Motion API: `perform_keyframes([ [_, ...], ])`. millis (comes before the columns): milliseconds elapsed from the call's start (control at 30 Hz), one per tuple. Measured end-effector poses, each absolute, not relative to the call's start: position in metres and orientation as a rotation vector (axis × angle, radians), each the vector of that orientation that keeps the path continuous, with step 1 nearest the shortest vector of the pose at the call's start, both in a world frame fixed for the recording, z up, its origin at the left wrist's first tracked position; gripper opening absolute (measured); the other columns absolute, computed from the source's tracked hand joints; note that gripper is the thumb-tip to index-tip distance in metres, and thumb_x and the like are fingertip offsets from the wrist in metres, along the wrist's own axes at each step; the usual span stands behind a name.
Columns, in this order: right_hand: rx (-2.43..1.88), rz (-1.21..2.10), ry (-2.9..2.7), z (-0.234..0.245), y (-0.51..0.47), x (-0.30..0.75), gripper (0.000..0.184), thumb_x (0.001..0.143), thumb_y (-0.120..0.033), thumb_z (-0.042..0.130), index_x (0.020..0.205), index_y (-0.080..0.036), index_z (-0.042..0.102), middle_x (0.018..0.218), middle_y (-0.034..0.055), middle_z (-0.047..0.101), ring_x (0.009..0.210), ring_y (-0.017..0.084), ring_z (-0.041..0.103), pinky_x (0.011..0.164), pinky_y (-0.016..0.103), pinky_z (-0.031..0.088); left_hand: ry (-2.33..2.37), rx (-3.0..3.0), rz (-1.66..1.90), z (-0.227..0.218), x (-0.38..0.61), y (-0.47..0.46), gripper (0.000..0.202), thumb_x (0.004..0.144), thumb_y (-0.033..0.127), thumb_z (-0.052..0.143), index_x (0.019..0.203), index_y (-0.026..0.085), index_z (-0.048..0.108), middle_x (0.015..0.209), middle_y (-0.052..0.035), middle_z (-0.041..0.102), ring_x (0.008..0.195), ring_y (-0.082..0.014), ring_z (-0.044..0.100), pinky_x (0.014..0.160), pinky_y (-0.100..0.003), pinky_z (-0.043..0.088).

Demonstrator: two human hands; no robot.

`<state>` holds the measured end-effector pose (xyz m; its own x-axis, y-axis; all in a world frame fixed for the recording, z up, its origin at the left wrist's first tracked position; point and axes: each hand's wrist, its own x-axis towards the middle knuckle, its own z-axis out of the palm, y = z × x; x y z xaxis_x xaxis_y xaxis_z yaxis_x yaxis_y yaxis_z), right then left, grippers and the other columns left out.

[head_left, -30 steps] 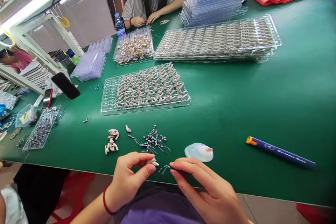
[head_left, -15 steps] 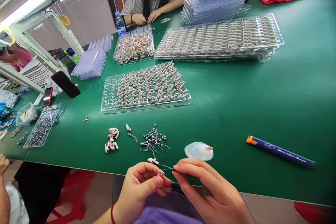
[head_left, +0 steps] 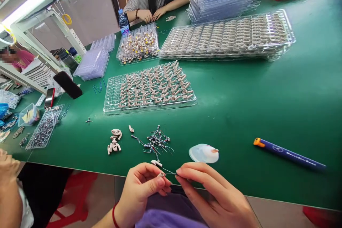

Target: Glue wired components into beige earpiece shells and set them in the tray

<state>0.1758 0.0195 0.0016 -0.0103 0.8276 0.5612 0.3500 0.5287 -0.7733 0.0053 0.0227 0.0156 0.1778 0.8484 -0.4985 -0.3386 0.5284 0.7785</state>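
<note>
My left hand (head_left: 144, 185) pinches a small beige sleeve piece (head_left: 161, 175) at the near table edge. My right hand (head_left: 211, 192) pinches a thin wired component (head_left: 171, 173) whose lead runs into that sleeve piece. Another beige piece (head_left: 156, 163) lies just above my fingers. On the green mat ahead lie a tangle of wired components (head_left: 156, 140), a small heap of beige sleeve pieces (head_left: 114, 141) and a clear tray (head_left: 112, 99) partly filled with assembled pieces.
A clear round lid (head_left: 203, 153) and a blue pen-like knife (head_left: 290, 154) lie to the right. Stacked trays (head_left: 283, 39) stand behind. A person across the table works at another tray (head_left: 137, 44). Phones (head_left: 66, 84) and a small parts tray (head_left: 44, 131) sit left. Someone's arm (head_left: 10, 185) shows at lower left.
My hands came together: the wire in my right hand met the sleeve piece in my left. The view drifted slightly.
</note>
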Motion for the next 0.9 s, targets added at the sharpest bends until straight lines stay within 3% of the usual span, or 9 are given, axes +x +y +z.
perform_keyframes([
  [900, -0.911, 0.592, -1.613, 0.0046, 0.0155, 0.1782, 0.025, 0.083, -0.002, 0.055, 0.098, -0.020, 0.063, 0.079, 0.0041, 0.067, 0.067, 0.013, 0.066, 0.059, 0.019, 0.057, 1.077, 0.563, 0.939, 0.0206, 0.0058, 0.0232, 0.028, 0.058, 0.029, 0.090, 0.071, 0.013, 0.071, 0.063, -0.0037, 0.073, 0.057, -0.0115, 0.065, 0.055, -0.019, 0.050],
])
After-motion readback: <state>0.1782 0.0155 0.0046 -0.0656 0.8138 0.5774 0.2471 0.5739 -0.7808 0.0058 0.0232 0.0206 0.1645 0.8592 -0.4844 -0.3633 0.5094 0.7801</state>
